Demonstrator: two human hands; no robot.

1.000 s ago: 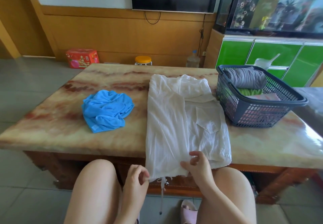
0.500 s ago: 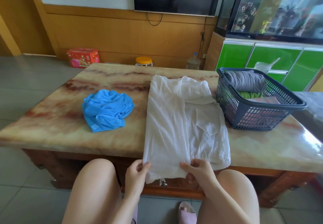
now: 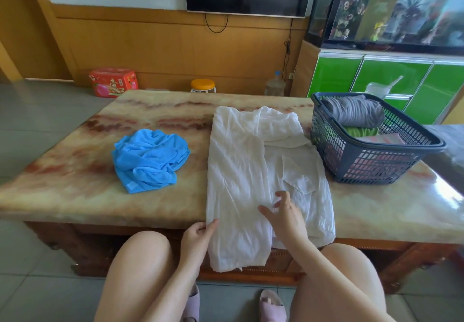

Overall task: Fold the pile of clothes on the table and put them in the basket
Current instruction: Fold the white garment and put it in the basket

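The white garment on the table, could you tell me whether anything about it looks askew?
Yes. The white garment overhangs the table's near edge, its lower end dangling. Its two folded halves are uneven at the hem, the right half shorter.

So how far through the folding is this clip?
Partway. Done: folded clothes, a grey one on top, sit in the basket. In hand: the white garment, partly folded lengthwise, left hand at its edge, right hand on it. Left: the crumpled blue garment.
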